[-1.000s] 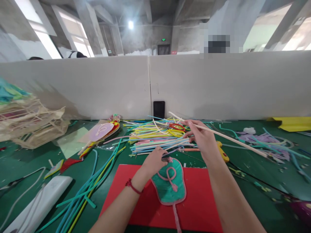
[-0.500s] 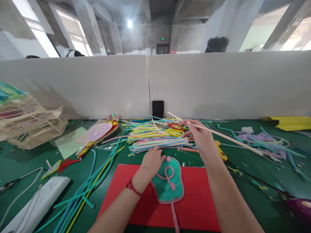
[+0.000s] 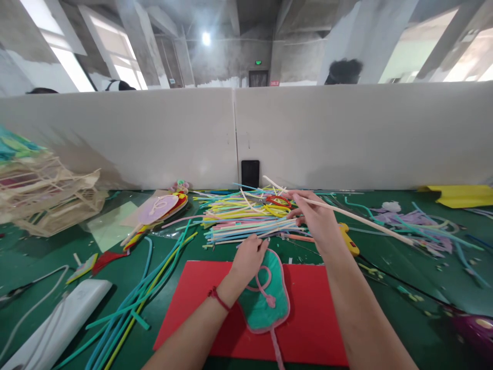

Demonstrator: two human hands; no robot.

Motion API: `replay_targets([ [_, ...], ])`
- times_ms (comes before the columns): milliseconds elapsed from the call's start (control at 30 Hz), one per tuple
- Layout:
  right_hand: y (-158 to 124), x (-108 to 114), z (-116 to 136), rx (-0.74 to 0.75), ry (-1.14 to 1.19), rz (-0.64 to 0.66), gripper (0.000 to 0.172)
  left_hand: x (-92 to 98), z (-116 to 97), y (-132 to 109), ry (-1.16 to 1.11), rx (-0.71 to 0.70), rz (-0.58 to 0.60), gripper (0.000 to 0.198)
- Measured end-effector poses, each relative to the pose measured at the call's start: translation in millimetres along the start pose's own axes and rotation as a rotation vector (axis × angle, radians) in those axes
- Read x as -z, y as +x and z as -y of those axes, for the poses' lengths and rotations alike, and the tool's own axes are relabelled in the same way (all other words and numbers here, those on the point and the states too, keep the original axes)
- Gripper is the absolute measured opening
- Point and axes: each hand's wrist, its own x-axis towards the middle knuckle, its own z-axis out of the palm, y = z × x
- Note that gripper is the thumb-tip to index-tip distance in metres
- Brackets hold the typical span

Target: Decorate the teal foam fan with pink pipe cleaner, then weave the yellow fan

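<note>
A teal fan-shaped craft piece (image 3: 275,288) with pink fuzzy edging, a pink curl and a pink stem lies on a red sheet (image 3: 316,313). My left hand (image 3: 250,259) covers its upper left part. The fingers are bent around the top edge, their tips partly hidden. My right hand (image 3: 316,218) pinches a long cream pipe cleaner (image 3: 367,223) between thumb and fingers. Slanting over the table, it runs down to the right. Beneath and left of that hand lies a pile of coloured pipe cleaners (image 3: 231,221), with red-and-yellow-handled scissors (image 3: 278,205) on top.
Teal, blue and yellow pipe cleaners (image 3: 142,293) lie at left beside a white power strip (image 3: 65,324). A lilac fan (image 3: 156,209) is behind them. A yellow glue gun (image 3: 349,240) with a black cord sits right. A black phone (image 3: 250,173) leans on the partition (image 3: 162,139).
My left hand has shifted slightly right and toward me. The teal fan piece has moved a little toward me and tilted. My right hand stays nearly still with the cream pipe cleaner.
</note>
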Motion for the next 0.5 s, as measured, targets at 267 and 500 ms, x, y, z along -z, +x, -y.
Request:
replay_targets([
  [267, -2.8, -2.7, -10.0, -0.055, -0.126, 0.350, 0.032, 39.7, -26.3, 3.7, -0.635, -0.070, -0.170, 0.053],
  [500, -23.1, -23.1, -2.8, 0.022, -0.254, 0.862, 0.026, 64.0, -46.8, -4.4, -1.254, -0.165, -0.150, 0.054],
])
